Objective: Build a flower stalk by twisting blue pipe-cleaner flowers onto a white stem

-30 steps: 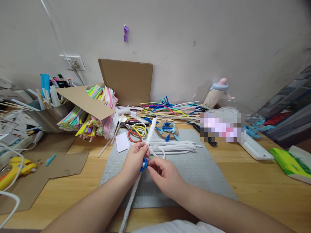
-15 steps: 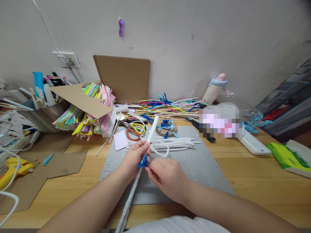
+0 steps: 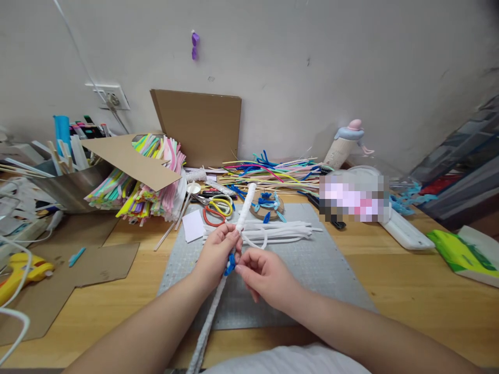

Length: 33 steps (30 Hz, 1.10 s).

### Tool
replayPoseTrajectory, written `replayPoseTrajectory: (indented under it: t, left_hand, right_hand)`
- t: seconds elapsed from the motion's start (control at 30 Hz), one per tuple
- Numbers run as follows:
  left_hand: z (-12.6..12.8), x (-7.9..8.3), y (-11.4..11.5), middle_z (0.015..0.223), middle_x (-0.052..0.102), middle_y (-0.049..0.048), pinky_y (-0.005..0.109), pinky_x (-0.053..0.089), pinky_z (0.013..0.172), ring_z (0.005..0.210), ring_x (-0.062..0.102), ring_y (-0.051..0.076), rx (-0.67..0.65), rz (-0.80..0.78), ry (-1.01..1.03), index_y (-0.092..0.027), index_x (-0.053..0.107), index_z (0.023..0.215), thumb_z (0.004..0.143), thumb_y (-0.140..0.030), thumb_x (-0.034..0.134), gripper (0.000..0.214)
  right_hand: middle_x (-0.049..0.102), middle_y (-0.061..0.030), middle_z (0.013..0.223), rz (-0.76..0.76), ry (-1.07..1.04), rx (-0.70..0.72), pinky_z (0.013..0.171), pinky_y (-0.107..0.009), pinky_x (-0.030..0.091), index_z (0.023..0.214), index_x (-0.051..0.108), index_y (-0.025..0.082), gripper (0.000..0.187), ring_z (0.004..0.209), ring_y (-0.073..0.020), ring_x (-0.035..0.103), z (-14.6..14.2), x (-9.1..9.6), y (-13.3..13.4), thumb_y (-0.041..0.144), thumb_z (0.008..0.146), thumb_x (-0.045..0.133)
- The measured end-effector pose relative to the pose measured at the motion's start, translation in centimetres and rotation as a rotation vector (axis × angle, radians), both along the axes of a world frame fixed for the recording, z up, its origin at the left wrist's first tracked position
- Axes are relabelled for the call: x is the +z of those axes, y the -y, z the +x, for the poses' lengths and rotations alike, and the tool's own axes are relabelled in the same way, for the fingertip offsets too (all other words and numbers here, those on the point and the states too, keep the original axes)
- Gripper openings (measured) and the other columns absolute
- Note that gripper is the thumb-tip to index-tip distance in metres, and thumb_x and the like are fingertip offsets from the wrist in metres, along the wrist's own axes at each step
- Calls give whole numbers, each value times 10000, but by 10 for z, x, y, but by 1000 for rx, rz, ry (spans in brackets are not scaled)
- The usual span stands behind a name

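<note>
1. Head view: left hand [image 3: 218, 254] pinches the rod [image 3: 245, 208] between thumb and fingers.
2. Right hand [image 3: 268, 278]: thumb and forefinger close together beside the blue piece [image 3: 230, 265]; cannot tell whether they grip.
3. Blue piece: at the rod, just below the left fingers.
4. Beyond the fingers: stems [image 3: 286, 227]; farther left, scissors [image 3: 215, 210].
</note>
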<state>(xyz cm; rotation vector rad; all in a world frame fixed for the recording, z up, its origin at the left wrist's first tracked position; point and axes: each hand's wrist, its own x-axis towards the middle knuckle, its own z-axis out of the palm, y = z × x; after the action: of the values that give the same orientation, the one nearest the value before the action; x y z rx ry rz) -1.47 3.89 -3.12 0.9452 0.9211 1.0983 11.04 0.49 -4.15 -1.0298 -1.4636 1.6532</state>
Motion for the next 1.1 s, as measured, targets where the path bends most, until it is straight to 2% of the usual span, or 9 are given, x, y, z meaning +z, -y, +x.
replayPoseTrajectory:
  t: [0.1,0.27,0.4,0.57,0.73,0.83,0.97,1.1]
  left_hand:
    - [1,1,1,527,477,-72,147,288,355,349,365,30,-12,-32,40,-180,467,784,716,-367,590,234]
    - [1,4,1,515,469,-76,146,282,331,327,354,28,7,-12,57,-182,452,792,696,-401,606,284]
    - [1,2,0,517,473,-78,142,272,334,334,348,24,32,-6,53,-181,455,806,694,-393,610,285]
    - [3,1,4,524,466,-80,141,234,326,326,312,16,49,31,31,-185,451,824,738,-366,568,232]
    - [7,1,6,522,465,-79,143,260,352,349,339,19,146,69,-72,-188,463,812,734,-361,569,217]
    - [7,0,4,509,464,-83,145,260,355,346,338,20,178,68,-106,-189,466,803,718,-368,579,229]
    - [3,3,2,517,461,-82,149,247,337,330,331,18,161,66,-67,-186,462,799,725,-376,569,230]
    - [-1,8,2,529,456,-84,148,250,324,319,329,16,144,72,-31,-186,459,795,739,-361,560,210]
  right_hand:
    - [438,64,547,98,39,-24,318,-147,352,730,496,173,172,360,-37,383,0,0,3,334,783,525]
    - [460,51,584,36,-20,9,329,-156,379,808,513,177,148,396,-52,404,0,0,4,323,792,496]
    - [472,42,616,81,16,-14,332,-161,378,798,519,181,131,414,-56,406,0,-2,5,309,774,519]
    - [463,47,565,132,78,-72,365,-165,314,699,496,177,89,401,-48,379,-4,-3,7,231,770,498]
    - [410,62,485,149,126,-192,388,-171,253,569,427,178,138,426,-54,350,-11,-7,7,131,674,504]
    - [396,76,447,82,103,-210,363,-165,239,567,420,181,138,386,-50,344,-12,-9,7,140,662,511]
    - [471,71,463,-101,-96,-59,321,-161,267,685,467,179,163,307,-53,394,-8,-4,6,319,768,476]
    - [579,18,568,-234,-252,14,316,-155,282,863,534,144,285,322,-67,477,0,2,4,409,778,473]
